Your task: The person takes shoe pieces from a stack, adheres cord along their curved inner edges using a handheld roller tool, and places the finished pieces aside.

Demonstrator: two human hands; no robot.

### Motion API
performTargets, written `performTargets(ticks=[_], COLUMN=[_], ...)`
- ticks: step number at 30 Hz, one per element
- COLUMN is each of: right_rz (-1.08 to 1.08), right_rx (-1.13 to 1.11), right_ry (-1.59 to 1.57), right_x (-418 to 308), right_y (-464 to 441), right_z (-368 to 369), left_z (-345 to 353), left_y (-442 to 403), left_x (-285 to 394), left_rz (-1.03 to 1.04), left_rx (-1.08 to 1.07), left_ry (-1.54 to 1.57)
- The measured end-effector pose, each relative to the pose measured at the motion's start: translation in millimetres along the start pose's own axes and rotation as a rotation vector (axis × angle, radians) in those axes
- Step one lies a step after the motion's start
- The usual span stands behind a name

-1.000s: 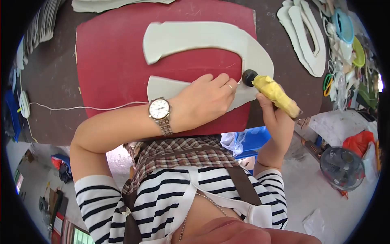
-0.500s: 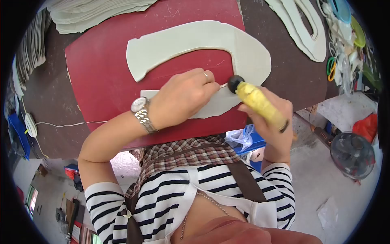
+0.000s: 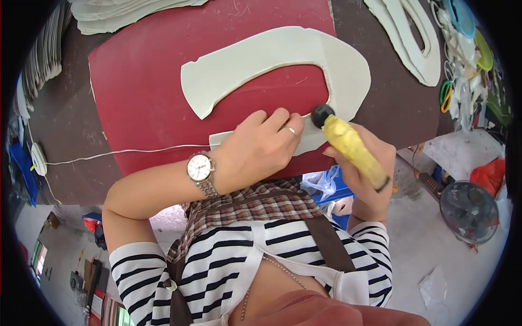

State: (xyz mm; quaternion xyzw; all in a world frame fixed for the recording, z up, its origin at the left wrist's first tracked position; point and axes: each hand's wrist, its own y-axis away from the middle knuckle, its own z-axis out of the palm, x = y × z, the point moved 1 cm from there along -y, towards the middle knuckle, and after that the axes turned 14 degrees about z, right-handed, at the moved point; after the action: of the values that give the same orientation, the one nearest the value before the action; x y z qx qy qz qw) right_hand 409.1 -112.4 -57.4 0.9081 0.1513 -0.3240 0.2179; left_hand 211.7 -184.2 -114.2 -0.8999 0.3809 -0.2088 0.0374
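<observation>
A white U-shaped sheet piece (image 3: 348,70) lies on a red board, its curved opening toward the left. My left hand (image 3: 266,138), with a ring and a wristwatch, is closed over the lower arm of the piece, its curled fingers at the inner edge; the fingertips are partly hidden. In my right hand (image 3: 375,155) is a hand tool (image 3: 350,146) with a yellow-wrapped handle and a round black head. That head is over the inner edge of the piece, just right of my left fingers. Whether it touches the piece I cannot tell.
The red board (image 3: 141,92) lies on a dark table (image 3: 60,130). Stacks of white pieces (image 3: 119,13) are at the back left, more cut pieces (image 3: 410,43) at the back right. Scissors (image 3: 446,96) hang at the right edge. A white cord (image 3: 125,151) crosses the left side.
The white piece has shifted right and turned slightly on the board. My left hand has moved a little right and toward my body. The tool's head is slightly further right and lower.
</observation>
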Motion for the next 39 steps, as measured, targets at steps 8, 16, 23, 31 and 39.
performTargets(ticks=[8,16,23,31,39], right_rz=[-0.137,0.085,-0.038,-0.136,-0.177], right_rx=[0.227,0.081,0.020,0.004,-0.132], right_ry=[-0.148,-0.172,-0.087,-0.155,0.050], right_x=[8.3,13.5,7.9,5.6,-15.4], right_y=[-6.3,1.6,2.1,6.4,3.1], right_z=[-8.2,-3.0,1.9,18.6,27.0], left_z=[20.4,12.5,12.4,9.6,10.3], left_y=[-10.3,-1.3,6.4,29.9,60.6], left_x=[-19.4,-5.1,4.6,10.2,10.7], left_rz=[-0.133,-0.109,-0.113,-0.146,-0.224], left_rx=[0.335,0.198,0.150,0.235,0.267], left_ry=[0.349,0.228,0.079,0.079,0.121])
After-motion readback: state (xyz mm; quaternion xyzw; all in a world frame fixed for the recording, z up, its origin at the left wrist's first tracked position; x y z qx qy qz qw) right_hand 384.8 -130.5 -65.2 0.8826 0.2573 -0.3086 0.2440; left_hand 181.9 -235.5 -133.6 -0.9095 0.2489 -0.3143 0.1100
